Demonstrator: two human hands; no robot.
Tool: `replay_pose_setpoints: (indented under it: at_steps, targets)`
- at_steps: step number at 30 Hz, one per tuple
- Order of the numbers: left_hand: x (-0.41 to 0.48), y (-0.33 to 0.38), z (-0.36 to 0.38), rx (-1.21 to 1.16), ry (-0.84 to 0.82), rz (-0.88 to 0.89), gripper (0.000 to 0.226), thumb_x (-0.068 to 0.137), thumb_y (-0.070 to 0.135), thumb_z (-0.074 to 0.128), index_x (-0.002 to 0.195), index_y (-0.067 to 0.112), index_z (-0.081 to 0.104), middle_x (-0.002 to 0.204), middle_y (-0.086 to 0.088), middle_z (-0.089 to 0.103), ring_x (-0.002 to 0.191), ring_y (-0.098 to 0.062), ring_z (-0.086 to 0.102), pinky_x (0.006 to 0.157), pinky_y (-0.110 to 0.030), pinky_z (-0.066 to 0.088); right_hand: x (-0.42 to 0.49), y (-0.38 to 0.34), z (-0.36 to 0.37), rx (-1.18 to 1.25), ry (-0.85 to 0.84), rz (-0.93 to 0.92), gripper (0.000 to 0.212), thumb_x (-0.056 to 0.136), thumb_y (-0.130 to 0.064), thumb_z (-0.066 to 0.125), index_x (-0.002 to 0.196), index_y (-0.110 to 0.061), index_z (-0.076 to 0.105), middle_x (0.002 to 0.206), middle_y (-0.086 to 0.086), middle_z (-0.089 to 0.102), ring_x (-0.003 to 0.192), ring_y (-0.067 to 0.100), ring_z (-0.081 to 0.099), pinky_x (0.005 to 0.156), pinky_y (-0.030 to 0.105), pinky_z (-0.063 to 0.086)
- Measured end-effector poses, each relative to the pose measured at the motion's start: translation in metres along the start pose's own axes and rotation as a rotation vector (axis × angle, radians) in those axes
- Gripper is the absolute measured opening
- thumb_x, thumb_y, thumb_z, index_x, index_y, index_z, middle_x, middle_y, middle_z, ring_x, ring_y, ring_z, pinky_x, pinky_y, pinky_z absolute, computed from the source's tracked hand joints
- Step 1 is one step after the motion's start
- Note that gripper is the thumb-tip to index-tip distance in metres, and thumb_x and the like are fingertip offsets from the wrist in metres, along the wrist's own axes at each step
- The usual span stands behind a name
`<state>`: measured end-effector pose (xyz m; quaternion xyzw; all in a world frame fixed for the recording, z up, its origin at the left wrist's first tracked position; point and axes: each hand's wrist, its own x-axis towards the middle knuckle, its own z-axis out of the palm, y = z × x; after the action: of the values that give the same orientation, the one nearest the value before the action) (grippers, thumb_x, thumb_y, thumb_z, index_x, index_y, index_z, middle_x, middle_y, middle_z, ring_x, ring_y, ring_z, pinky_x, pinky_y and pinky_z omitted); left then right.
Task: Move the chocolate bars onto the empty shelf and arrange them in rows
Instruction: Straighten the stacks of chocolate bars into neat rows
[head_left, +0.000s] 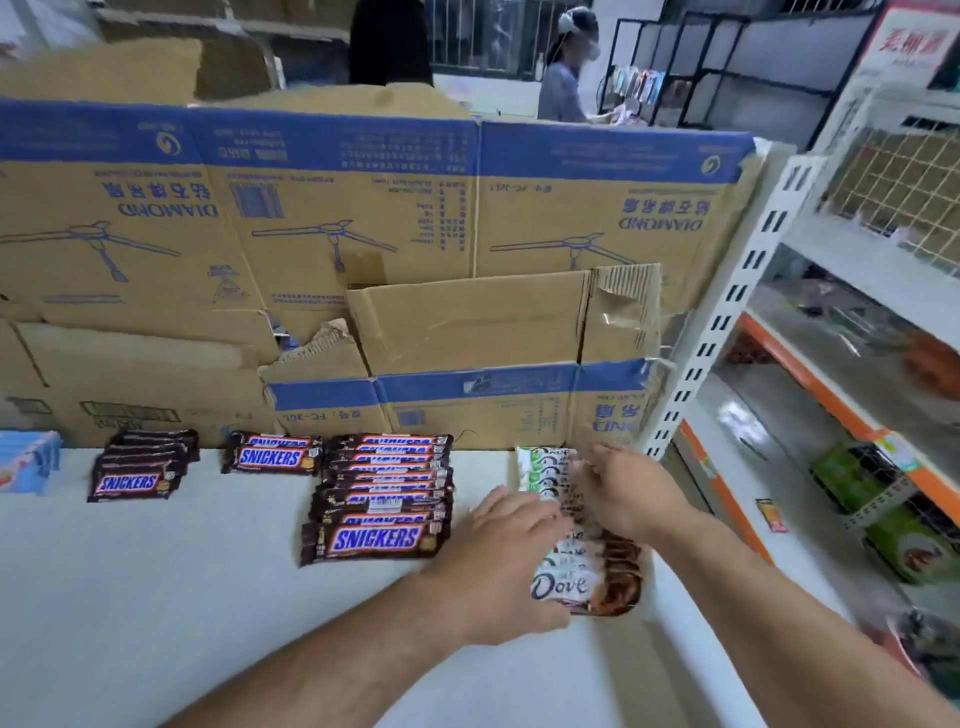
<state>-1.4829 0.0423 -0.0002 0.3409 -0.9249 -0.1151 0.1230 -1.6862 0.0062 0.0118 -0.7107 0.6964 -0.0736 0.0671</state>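
Dove bars (587, 582) in one overlapping row at shelf (156, 597) right end, Snickers rows (384, 499) just left, left hand (511, 525) flat on them, fingers straight, right hand (623, 488) touching them, grip unclear

The middle of the Dove row (584, 584) is hidden under the left grip (501, 561) and right grip (631, 493) — their fingertips blur, so what they touch is unclear. Blue packs (26, 467) are cut by the left edge. Green packs (852, 475) at right smear beyond reading.

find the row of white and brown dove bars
In the head view, the white-and-brown Dove bars lie at the white shelf's right end, right of the long brown Snickers row.
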Motion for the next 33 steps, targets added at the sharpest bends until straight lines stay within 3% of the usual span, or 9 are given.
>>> replay_pose_setpoints:
  at_steps: [4, 8, 12, 15, 22, 25, 27, 31, 33]
  targets:
    - [0.012, 0.012, 0.009, -0.025, 0.052, -0.058, 0.073, 0.072, 0.055, 0.068, 0.135, 0.023, 0.052, 0.143, 0.005, 0.045, 0.135, -0.012, 0.027, 0.118, -0.025, -0.004, 0.026, 0.015, -0.008, 0.024, -0.255, -0.044, 0.049, 0.095, -0.055, 0.029, 0.108, -0.019, 0.058, 0.109, 0.007, 0.065, 0.1, 0.028, 0.061, 0.086, 0.04, 0.051]
    - [0.015, 0.021, 0.014, -0.044, 0.069, -0.147, 0.062, 0.067, 0.051, 0.068, 0.123, 0.024, 0.06, 0.128, 0.007, 0.055, 0.124, -0.01, 0.036, 0.11, -0.01, 0.001, 0.04, 0.024, -0.012, -0.083, -0.369, -0.132, 0.066, 0.086, -0.066, 0.035, 0.129, -0.02, 0.054, 0.131, 0.004, 0.058, 0.115, 0.026, 0.056, 0.099, 0.041, 0.046]
    - [0.018, 0.03, 0.015, -0.042, 0.054, -0.222, 0.057, 0.073, 0.041, 0.066, 0.126, 0.022, 0.055, 0.133, 0.008, 0.047, 0.127, -0.011, 0.034, 0.109, -0.024, 0.028, 0.045, 0.024, -0.015, -0.138, -0.389, -0.2, 0.061, 0.086, -0.06, 0.046, 0.131, -0.019, 0.054, 0.131, 0.007, 0.051, 0.116, 0.027, 0.052, 0.1, 0.038, 0.045]
    - [0.018, 0.033, 0.011, -0.013, -0.003, -0.261, 0.056, 0.075, 0.042, 0.064, 0.126, 0.025, 0.051, 0.13, 0.011, 0.044, 0.126, -0.01, 0.033, 0.106, -0.028, 0.032, 0.048, 0.025, -0.011, -0.138, -0.405, -0.21, 0.06, 0.082, -0.061, 0.05, 0.124, -0.019, 0.058, 0.127, 0.01, 0.05, 0.114, 0.029, 0.051, 0.098, 0.037, 0.044]
    - [0.024, 0.032, 0.007, 0.008, -0.041, -0.323, 0.069, 0.074, 0.048, 0.067, 0.134, 0.031, 0.038, 0.139, 0.011, 0.028, 0.134, -0.01, 0.02, 0.112, -0.032, 0.025, 0.052, 0.015, -0.015, -0.101, -0.433, -0.132, 0.062, 0.08, -0.053, 0.062, 0.125, -0.012, 0.051, 0.125, 0.007, 0.058, 0.111, 0.026, 0.055, 0.09, 0.031, 0.046]
    - [0.025, 0.031, 0.003, 0.022, -0.083, -0.363, 0.097, 0.073, 0.055, 0.068, 0.149, 0.029, 0.014, 0.159, 0.007, -0.002, 0.146, -0.011, -0.006, 0.12, -0.033, 0.007, 0.051, 0.012, -0.015, -0.096, -0.406, -0.105, 0.07, 0.071, -0.057, 0.064, 0.127, -0.019, 0.05, 0.128, 0.005, 0.052, 0.118, 0.027, 0.048, 0.096, 0.034, 0.042]
    - [0.025, 0.031, 0.001, 0.035, -0.115, -0.383, 0.108, 0.075, 0.058, 0.065, 0.153, 0.027, -0.002, 0.159, 0.006, -0.021, 0.146, -0.012, -0.02, 0.12, -0.034, -0.003, 0.043, 0.009, -0.015, -0.046, -0.375, -0.093, 0.069, 0.069, -0.056, 0.063, 0.128, -0.023, 0.045, 0.124, 0.002, 0.052, 0.116, 0.025, 0.048, 0.095, 0.035, 0.042]
    - [0.024, 0.032, 0.005, 0.079, -0.133, -0.385, 0.116, 0.075, 0.058, 0.061, 0.15, 0.025, -0.021, 0.156, -0.001, -0.034, 0.142, -0.015, -0.032, 0.119, -0.039, -0.009, 0.01, 0.006, -0.017, 0.122, -0.305, -0.118, 0.038, 0.082, -0.043, 0.059, 0.113, -0.025, 0.048, 0.101, -0.002, 0.065, 0.094, 0.02, 0.06, 0.082, 0.035, 0.05]
    - [0.022, 0.03, 0.009, 0.11, -0.169, -0.377, 0.124, 0.071, 0.06, 0.063, 0.148, 0.025, -0.027, 0.153, -0.004, -0.037, 0.139, -0.018, -0.037, 0.119, -0.043, -0.011, -0.012, 0.005, -0.009, 0.181, -0.241, -0.164, 0.024, 0.085, -0.046, 0.055, 0.097, -0.029, 0.043, 0.087, -0.007, 0.061, 0.082, 0.019, 0.058, 0.074, 0.036, 0.049]
